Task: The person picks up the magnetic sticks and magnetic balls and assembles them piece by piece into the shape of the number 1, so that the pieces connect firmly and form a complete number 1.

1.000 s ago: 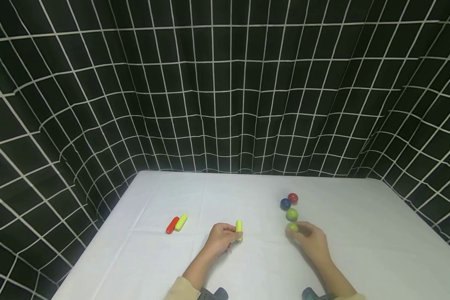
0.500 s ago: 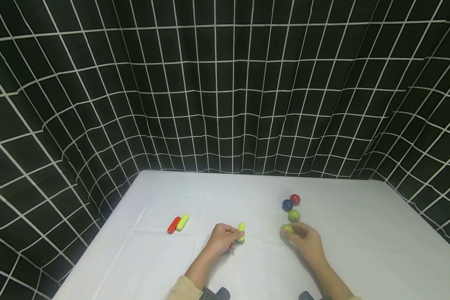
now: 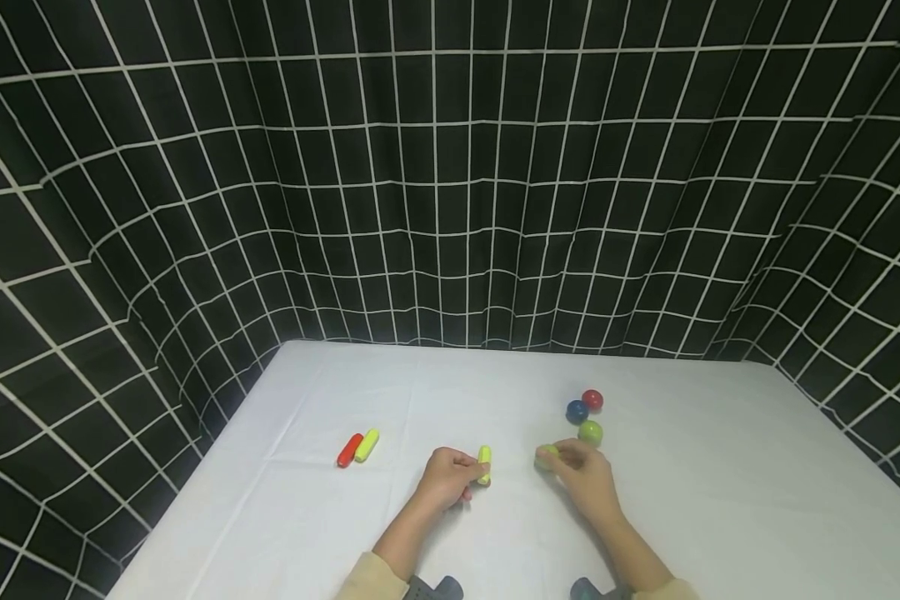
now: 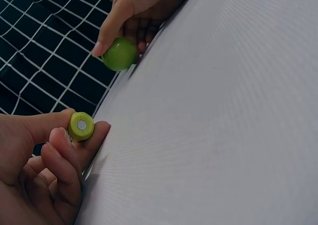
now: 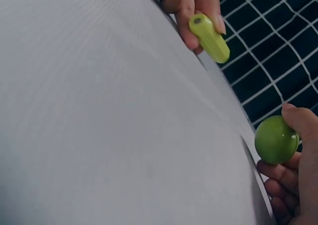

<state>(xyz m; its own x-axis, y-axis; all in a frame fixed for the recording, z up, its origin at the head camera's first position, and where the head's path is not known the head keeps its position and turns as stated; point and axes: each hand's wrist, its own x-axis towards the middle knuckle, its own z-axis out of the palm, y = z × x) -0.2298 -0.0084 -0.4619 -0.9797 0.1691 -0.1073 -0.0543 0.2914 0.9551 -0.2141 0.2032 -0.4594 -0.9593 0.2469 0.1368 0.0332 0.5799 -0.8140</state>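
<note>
My left hand pinches a short, ribbed yellow stick between thumb and fingers. Its near end is round with a pale centre, and the stick points away from me over the cloth. To its right, my right hand holds a glossy green ball by thumb and fingertips, just above the table. In the right wrist view a thin seam shows on this ball. A gap separates the held ball from the held stick.
Behind my right hand are a second green ball, a blue ball and a red ball. On the left a red stick and another yellow stick lie side by side. White cloth covers the table; a black gridded curtain surrounds it.
My right hand has carried the green ball leftward, away from the other balls and closer to my left hand. The left hand keeps its pinch on the yellow stick and has barely moved.
</note>
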